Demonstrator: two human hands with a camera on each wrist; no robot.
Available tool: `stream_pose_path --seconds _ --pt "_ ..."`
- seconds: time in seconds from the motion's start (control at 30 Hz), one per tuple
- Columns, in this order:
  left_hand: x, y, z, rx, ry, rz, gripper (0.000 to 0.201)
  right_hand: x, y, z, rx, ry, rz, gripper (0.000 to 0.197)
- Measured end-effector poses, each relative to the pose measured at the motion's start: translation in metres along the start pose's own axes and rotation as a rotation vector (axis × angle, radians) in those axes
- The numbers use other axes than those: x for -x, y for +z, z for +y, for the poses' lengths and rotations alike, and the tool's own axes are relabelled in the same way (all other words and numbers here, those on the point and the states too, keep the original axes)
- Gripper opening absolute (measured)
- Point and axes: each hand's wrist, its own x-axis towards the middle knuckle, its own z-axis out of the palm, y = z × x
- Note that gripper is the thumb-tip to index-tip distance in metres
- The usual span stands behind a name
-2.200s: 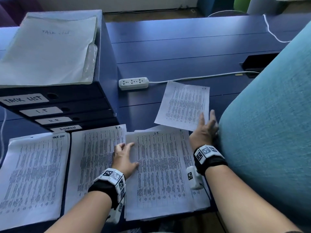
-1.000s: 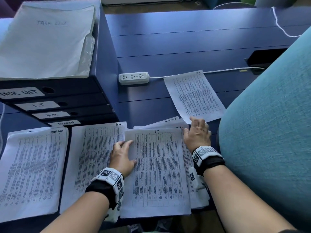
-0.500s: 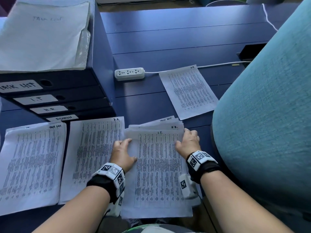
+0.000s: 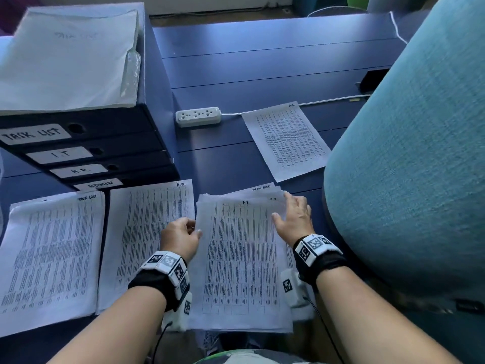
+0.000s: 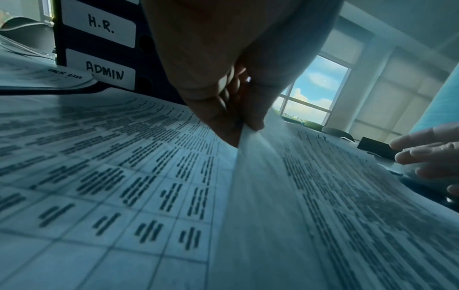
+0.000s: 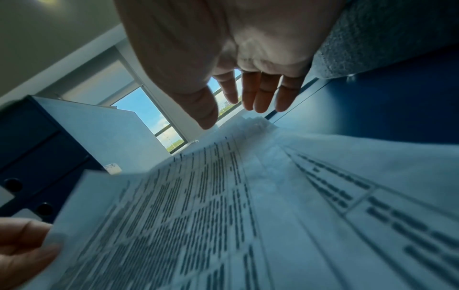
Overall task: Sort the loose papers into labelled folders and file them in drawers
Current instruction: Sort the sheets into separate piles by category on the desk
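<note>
The top sheet (image 4: 242,261), headed "I.T" in handwriting, is a white page of dense printed table rows and lies on the loose stack (image 4: 265,191), whose lower pages fan out past its far edge with "TASK LIST" showing on one corner. The left hand (image 4: 181,236) pinches the left edge of this sheet between thumb and curled fingers (image 5: 223,117), and the edge is raised off the pages beneath. The right hand (image 4: 295,219) is over the stack's far right corner with fingers (image 6: 261,92) straight and spread, holding nothing; whether they touch the paper cannot be told.

Just left of the left hand lies the H.R. pile (image 4: 147,232), and further left the TASK LIST pile (image 4: 49,253). Beyond that hand stands the drawer unit (image 4: 86,153) with labels TASK LIST, I.T, H.R. and ADMIN, a pale folder (image 4: 68,59) on top. Beyond the right hand a single sheet (image 4: 287,140) marked H.R. lies alone on the blue counter (image 4: 262,61), near a white power strip (image 4: 198,116).

Half a second ago the left hand lay flat beside the sheet's edge and the right hand's fingers were curled at the stack's right side; now the left has the edge pinched and the right has opened and moved toward the far corner.
</note>
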Motion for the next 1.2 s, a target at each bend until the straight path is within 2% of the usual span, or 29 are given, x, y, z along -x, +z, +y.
stream_pose_path --seconds 0.03,0.13,0.2,0.33,0.37,0.43,0.5,0.6,0.67,0.73,0.8,0.87,0.9,0.97,1.1,1.2 --pt "-0.001 -0.003 0.001 0.029 0.008 0.018 0.002 0.000 0.000 -0.002 -0.012 -0.009 0.002 0.067" --pt "-0.005 -0.011 0.001 0.123 -0.013 0.123 0.018 0.002 0.000 -0.007 -0.040 -0.037 -0.004 0.067" --pt "-0.010 -0.017 0.002 0.208 -0.007 0.188 0.021 0.002 0.000 -0.010 -0.072 -0.060 -0.014 0.070" --pt "-0.017 -0.031 0.017 0.495 0.001 0.243 0.018 0.002 0.002 -0.015 -0.231 -0.135 -0.108 0.078" --pt "-0.019 -0.036 0.022 0.552 -0.004 0.279 0.015 0.000 0.002 -0.015 -0.303 -0.134 -0.148 0.074" --pt "-0.024 -0.044 0.029 0.560 -0.045 0.324 0.007 -0.001 -0.001 -0.018 -0.397 -0.085 -0.203 0.047" --pt "-0.029 -0.048 0.032 0.575 -0.069 0.223 0.024 -0.005 -0.003 -0.021 -0.386 -0.029 -0.175 0.022" --pt "-0.022 -0.044 0.035 0.742 -0.112 -0.136 0.049 -0.017 -0.008 -0.028 -0.484 0.083 -0.056 0.014" --pt "-0.016 -0.038 0.036 0.754 -0.090 -0.251 0.061 -0.027 -0.014 -0.035 -0.523 0.092 -0.005 0.016" --pt "-0.017 -0.033 0.038 0.688 -0.023 -0.197 0.059 -0.034 -0.021 -0.042 -0.521 0.050 0.023 0.029" --pt "-0.025 -0.031 0.041 0.573 0.028 -0.065 0.047 -0.039 -0.024 -0.045 -0.549 0.044 0.033 0.048" --pt "-0.040 -0.026 0.040 0.534 0.032 0.013 0.025 -0.042 -0.024 -0.045 -0.591 0.071 -0.006 0.043" --pt "-0.046 -0.025 0.041 0.554 0.024 0.009 0.018 -0.043 -0.022 -0.044 -0.585 0.062 -0.031 0.035" --pt "-0.057 -0.022 0.043 0.567 0.014 -0.028 0.024 -0.048 -0.018 -0.042 -0.514 -0.013 -0.050 0.024" --pt "-0.075 -0.015 0.047 0.457 0.010 -0.074 0.042 -0.061 -0.011 -0.035 -0.139 -0.199 -0.056 0.043" --pt "-0.089 -0.006 0.046 0.441 0.024 -0.084 0.049 -0.069 -0.012 -0.025 0.092 -0.157 -0.065 0.046"
